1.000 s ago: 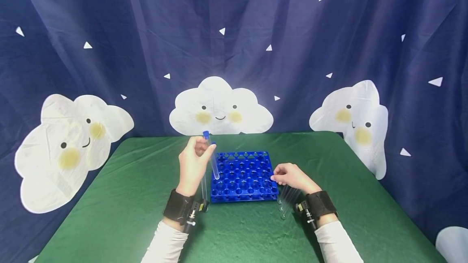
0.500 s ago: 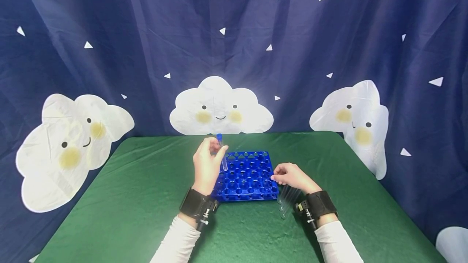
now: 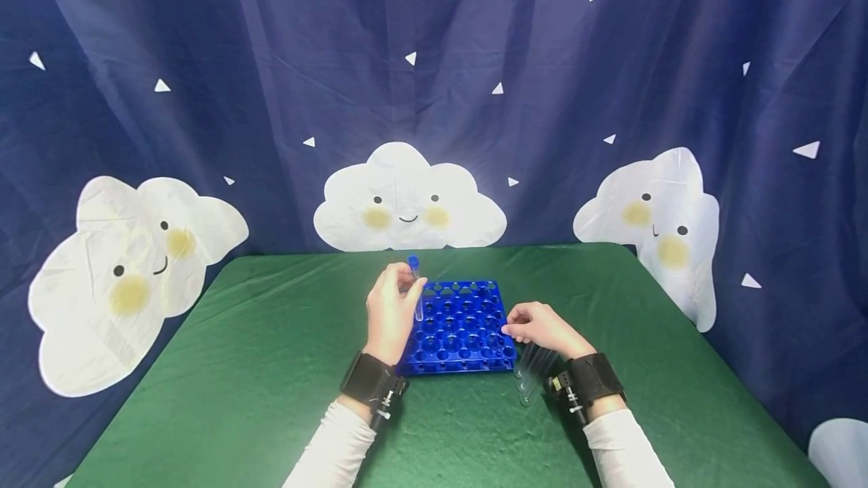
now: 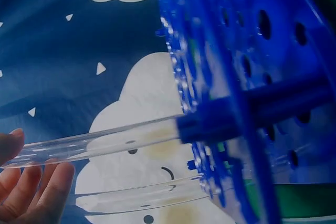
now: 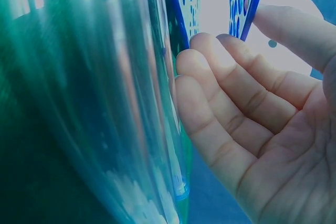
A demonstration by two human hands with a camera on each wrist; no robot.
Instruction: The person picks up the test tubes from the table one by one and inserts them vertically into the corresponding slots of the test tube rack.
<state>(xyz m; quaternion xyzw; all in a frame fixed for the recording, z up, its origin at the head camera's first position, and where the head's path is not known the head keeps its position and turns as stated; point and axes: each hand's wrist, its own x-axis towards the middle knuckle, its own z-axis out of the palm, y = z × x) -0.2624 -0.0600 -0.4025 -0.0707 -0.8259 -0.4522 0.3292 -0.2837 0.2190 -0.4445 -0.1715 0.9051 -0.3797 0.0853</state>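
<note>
My left hand (image 3: 391, 315) pinches a clear test tube (image 3: 419, 309) with a blue cap (image 3: 414, 262). The tube stands nearly upright, its lower end over the left part of the blue test tube rack (image 3: 468, 366). In the left wrist view, fingers (image 4: 55, 190) lie at one end of a clear tube (image 4: 126, 137) that reaches to the rack; whether its far end is in a hole cannot be told. My right hand (image 3: 545, 331) holds the rack's right edge, thumb and curled fingertips against it. Below that hand, several clear tubes (image 3: 530, 376) slant beside the rack.
A green cloth (image 3: 461, 435) covers the table. Behind it hangs a dark blue curtain (image 3: 447, 96) with white clouds. Close to the right wrist camera, clear tubes (image 5: 142, 129) crowd the left of the view. Another clear tube (image 4: 147, 198) shows below the first in the left wrist view.
My left hand has carried the capped tube rightward over the rack, then slightly lower and further right. The right hand and the rack have stayed put.
</note>
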